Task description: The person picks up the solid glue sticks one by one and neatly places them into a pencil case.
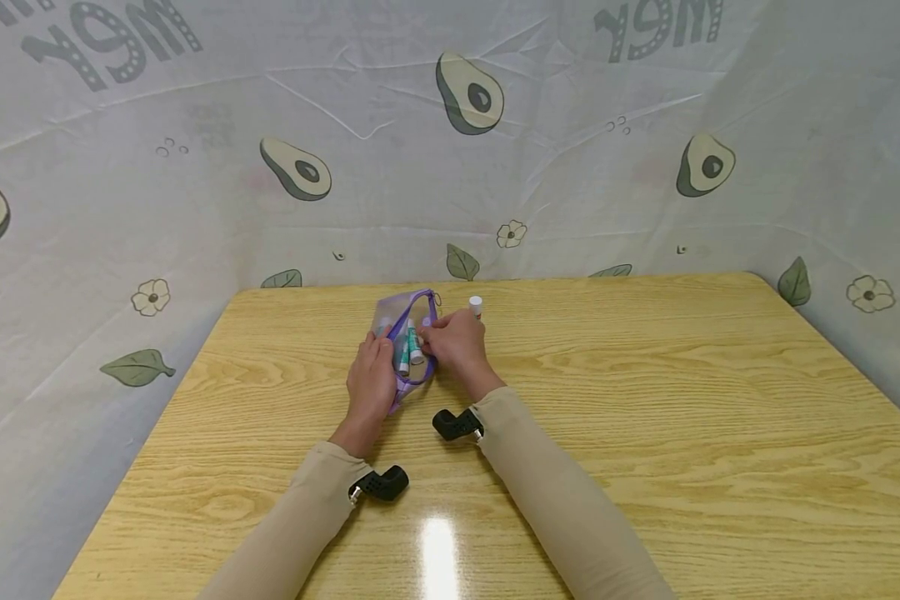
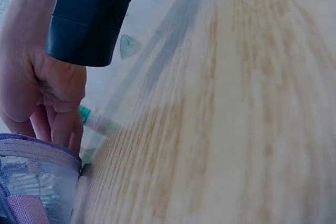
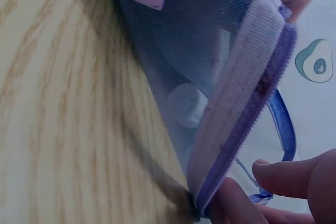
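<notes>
A see-through mesh zip pouch (image 1: 407,389) with purple trim stands tilted on the table, its mouth open. Inside lie several small white-and-teal tubes (image 1: 416,348) that look like glue sticks; the mesh blurs some of them. My left hand (image 1: 372,375) grips the pouch along its left side. My right hand (image 1: 457,342) is at the right rim. In the right wrist view, its thumb (image 3: 286,178) and a finger lie on either side of the purple rim, seeming to pinch it. Just behind the right hand stands another white-capped tube (image 1: 476,303), partly hidden.
The wooden table (image 1: 682,400) extends widely to the right and toward me. A light cloth (image 1: 390,200) printed with avocados hangs behind and at both sides. Each forearm carries a black wrist camera mount (image 1: 381,483) near the sleeve cuff.
</notes>
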A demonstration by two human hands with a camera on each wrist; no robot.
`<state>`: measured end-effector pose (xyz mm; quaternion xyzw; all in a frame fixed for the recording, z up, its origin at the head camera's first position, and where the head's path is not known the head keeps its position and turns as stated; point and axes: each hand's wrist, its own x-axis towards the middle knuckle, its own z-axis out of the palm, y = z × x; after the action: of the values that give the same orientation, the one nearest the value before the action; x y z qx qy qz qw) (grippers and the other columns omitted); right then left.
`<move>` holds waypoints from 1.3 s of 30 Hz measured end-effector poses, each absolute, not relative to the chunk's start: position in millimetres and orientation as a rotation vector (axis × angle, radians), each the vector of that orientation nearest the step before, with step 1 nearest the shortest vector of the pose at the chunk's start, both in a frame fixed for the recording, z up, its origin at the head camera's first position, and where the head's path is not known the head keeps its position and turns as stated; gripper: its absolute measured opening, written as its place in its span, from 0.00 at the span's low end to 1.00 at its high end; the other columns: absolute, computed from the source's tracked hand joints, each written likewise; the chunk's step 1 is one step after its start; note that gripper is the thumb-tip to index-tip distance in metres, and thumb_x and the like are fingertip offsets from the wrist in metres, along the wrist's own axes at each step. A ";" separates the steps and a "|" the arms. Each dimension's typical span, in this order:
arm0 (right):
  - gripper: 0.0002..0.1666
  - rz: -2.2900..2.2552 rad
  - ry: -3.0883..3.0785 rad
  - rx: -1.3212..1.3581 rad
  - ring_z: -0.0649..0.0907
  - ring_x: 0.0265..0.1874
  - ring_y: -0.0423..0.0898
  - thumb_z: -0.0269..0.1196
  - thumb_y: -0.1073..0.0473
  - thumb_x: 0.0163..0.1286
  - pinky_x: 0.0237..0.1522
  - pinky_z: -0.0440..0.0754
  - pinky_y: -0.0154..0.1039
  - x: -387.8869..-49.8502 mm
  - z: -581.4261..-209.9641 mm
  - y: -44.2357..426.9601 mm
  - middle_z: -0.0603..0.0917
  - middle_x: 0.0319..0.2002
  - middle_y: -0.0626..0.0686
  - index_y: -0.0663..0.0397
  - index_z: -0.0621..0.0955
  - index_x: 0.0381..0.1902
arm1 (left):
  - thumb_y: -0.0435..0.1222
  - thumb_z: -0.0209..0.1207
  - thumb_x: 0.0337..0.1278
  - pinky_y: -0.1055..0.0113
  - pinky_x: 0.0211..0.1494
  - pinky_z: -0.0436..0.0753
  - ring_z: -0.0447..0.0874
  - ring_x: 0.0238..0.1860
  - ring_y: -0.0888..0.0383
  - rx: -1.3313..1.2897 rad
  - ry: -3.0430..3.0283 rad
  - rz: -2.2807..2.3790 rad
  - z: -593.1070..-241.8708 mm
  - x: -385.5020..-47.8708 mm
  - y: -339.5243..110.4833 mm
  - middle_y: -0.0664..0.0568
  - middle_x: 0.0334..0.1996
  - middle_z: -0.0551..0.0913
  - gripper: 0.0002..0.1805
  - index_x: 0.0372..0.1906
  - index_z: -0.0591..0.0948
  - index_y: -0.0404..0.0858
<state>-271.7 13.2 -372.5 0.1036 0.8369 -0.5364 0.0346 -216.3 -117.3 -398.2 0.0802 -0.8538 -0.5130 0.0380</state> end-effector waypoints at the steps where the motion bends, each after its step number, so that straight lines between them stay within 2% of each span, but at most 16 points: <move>1: 0.16 -1.647 2.580 0.314 0.95 0.34 0.47 0.71 0.57 0.73 0.34 0.90 0.32 -271.7 -371.9 13.8 0.94 0.36 0.59 0.66 0.90 0.47 | 0.47 0.31 0.83 0.37 0.88 0.43 0.47 0.87 0.35 0.246 -2.618 -1.570 -398.1 -216.4 -117.1 0.37 0.86 0.54 0.33 0.82 0.67 0.40; 6: 0.14 -1.645 2.610 0.287 0.95 0.35 0.51 0.71 0.56 0.73 0.28 0.83 0.29 -271.4 -368.9 16.0 0.94 0.33 0.59 0.64 0.90 0.45 | 0.46 0.31 0.84 0.36 0.88 0.45 0.49 0.86 0.34 0.242 -2.618 -1.557 -398.2 -216.6 -116.7 0.36 0.85 0.54 0.33 0.81 0.68 0.40; 11: 0.14 -1.670 2.622 0.251 0.94 0.33 0.50 0.71 0.56 0.72 0.28 0.84 0.30 -271.3 -367.2 16.7 0.94 0.32 0.59 0.63 0.90 0.46 | 0.46 0.31 0.84 0.37 0.88 0.45 0.50 0.86 0.35 0.226 -2.633 -1.536 -398.6 -216.7 -116.9 0.35 0.85 0.54 0.33 0.81 0.68 0.39; 20: 0.25 -1.765 2.590 0.215 0.93 0.36 0.51 0.69 0.56 0.73 0.30 0.83 0.29 -269.5 -356.8 16.8 0.94 0.40 0.60 0.63 0.85 0.62 | 0.45 0.31 0.83 0.37 0.88 0.44 0.49 0.86 0.35 0.210 -2.623 -1.531 -399.7 -216.2 -117.1 0.35 0.85 0.55 0.32 0.81 0.68 0.38; 24: 0.24 -1.806 2.603 0.163 0.90 0.33 0.46 0.67 0.55 0.73 0.30 0.80 0.29 -267.8 -350.7 19.3 0.93 0.43 0.58 0.61 0.85 0.62 | 0.45 0.31 0.84 0.37 0.88 0.45 0.49 0.86 0.35 0.206 -2.620 -1.517 -401.0 -216.8 -117.0 0.34 0.85 0.55 0.32 0.81 0.68 0.38; 26: 0.23 -1.825 2.610 0.137 0.89 0.34 0.45 0.67 0.54 0.73 0.31 0.80 0.29 -266.6 -346.9 21.1 0.92 0.43 0.58 0.60 0.86 0.61 | 0.45 0.32 0.84 0.37 0.88 0.45 0.49 0.87 0.35 0.208 -2.619 -1.514 -401.4 -216.9 -116.9 0.35 0.85 0.55 0.32 0.81 0.68 0.39; 34: 0.22 -1.908 2.571 0.014 0.89 0.51 0.53 0.66 0.51 0.76 0.46 0.86 0.37 -264.3 -334.7 26.6 0.91 0.53 0.57 0.56 0.86 0.62 | 0.45 0.32 0.84 0.37 0.88 0.44 0.48 0.87 0.36 0.216 -2.629 -1.510 -402.5 -217.1 -116.5 0.36 0.85 0.55 0.32 0.81 0.68 0.39; 39: 0.23 -2.007 2.525 -0.103 0.91 0.49 0.54 0.66 0.51 0.78 0.47 0.87 0.39 -263.2 -328.1 31.0 0.92 0.52 0.58 0.55 0.85 0.64 | 0.45 0.31 0.84 0.37 0.89 0.43 0.47 0.87 0.36 0.224 -2.629 -1.533 -403.4 -217.4 -116.2 0.37 0.86 0.54 0.32 0.82 0.67 0.40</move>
<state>-263.2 31.0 -328.1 -0.0317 0.7817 -0.6214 -0.0427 -217.4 -116.2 -403.4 0.0732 -0.8607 -0.5018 0.0448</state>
